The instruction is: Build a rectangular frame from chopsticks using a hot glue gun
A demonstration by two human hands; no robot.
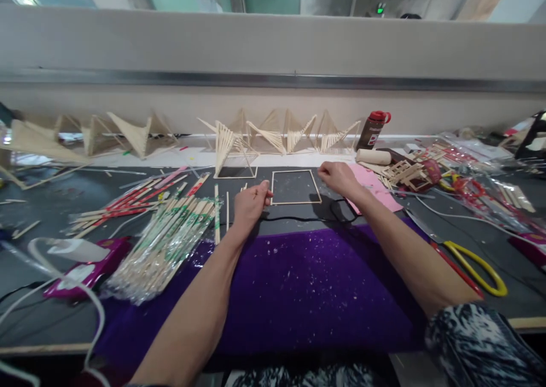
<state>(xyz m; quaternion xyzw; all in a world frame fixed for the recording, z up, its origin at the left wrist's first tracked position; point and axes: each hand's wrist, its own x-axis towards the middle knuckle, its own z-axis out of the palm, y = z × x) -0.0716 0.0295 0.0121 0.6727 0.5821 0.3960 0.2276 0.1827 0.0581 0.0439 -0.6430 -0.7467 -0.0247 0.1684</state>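
Observation:
A thin wooden square frame [296,203] lies flat on the dark table between my hands. My left hand [251,205] is closed beside the frame's left side, its thumb and fingertips pressed together; whether it pinches something small is hidden. Just right of the frame's far right corner, my right hand [339,177] is curled closed, and its fingertips are too hidden to show what is in them. A few short stick ends [244,187] show behind my left hand. Two thin sticks, one a flat wooden stick [217,213], lie to its left.
Twisted stick models [224,148] stand along the back wall. Bagged chopsticks [170,245] lie left, near a magenta box [81,273]. Purple cloth [315,296] covers the front. Right are pink paper [371,185], a red-lidded bottle [373,130], yellow-handled scissors [478,267] and a black cable [294,219].

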